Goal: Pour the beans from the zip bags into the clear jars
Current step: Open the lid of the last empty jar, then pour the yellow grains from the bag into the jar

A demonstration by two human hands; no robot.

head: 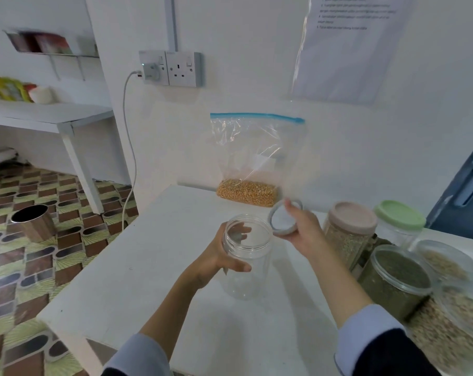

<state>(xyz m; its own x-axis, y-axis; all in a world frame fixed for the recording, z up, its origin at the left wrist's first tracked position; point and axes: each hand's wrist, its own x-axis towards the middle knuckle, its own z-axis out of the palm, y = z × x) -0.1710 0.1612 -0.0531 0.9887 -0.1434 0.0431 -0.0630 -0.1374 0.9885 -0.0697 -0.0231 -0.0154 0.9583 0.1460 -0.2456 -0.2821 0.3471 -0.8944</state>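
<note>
An empty clear jar (247, 278) stands on the white table (154, 267), its mouth open. My left hand (221, 256) grips it around the upper wall. My right hand (303, 230) holds the jar's grey lid (280, 221) tilted just right of the jar's rim. A clear zip bag with a blue seal (257, 147) leans upright against the wall at the table's back. Yellow beans (247, 191) fill its bottom.
At the right stand several filled jars: one with a pink lid (350, 234), one with a green lid (399, 221), an open one of dark green beans (395, 283). A metal bin (33, 222) sits on the patterned floor left of the table.
</note>
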